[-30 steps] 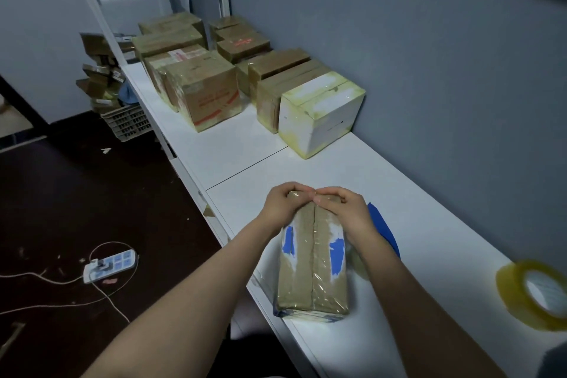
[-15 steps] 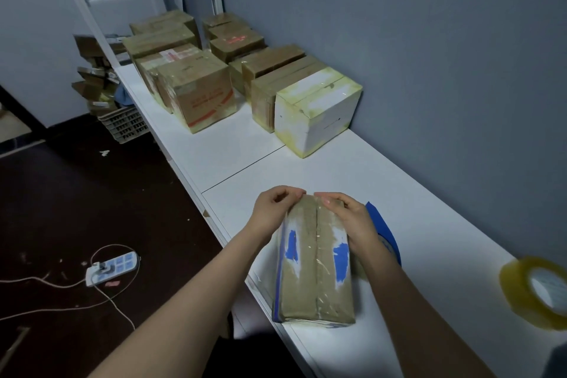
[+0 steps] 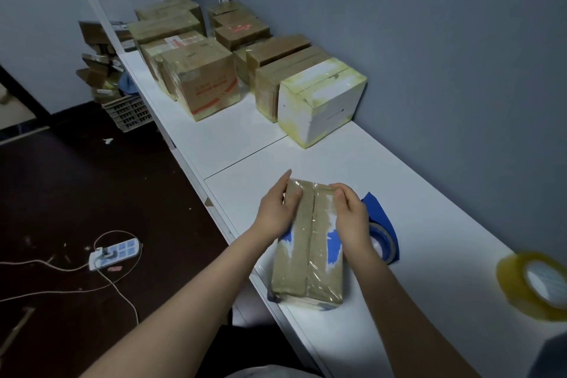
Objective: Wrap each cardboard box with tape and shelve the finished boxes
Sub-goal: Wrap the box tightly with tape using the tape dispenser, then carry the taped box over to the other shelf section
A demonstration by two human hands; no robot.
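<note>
Back left, several taped boxes (image 3: 199, 83) already stand on the white shelf (image 3: 239, 144). At its near edge, my left hand (image 3: 276, 212) presses straight fingers against a tape-wrapped cardboard box (image 3: 308, 255). My right hand (image 3: 352, 218) curls over its top. It looks wrapped and unshelved. A yellowish tape roll (image 3: 534, 285) lies far right.

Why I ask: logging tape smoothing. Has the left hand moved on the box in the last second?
Yes. The left hand slid left, off the middle seam of the box to its left edge; the box stayed put on the shelf.
</note>
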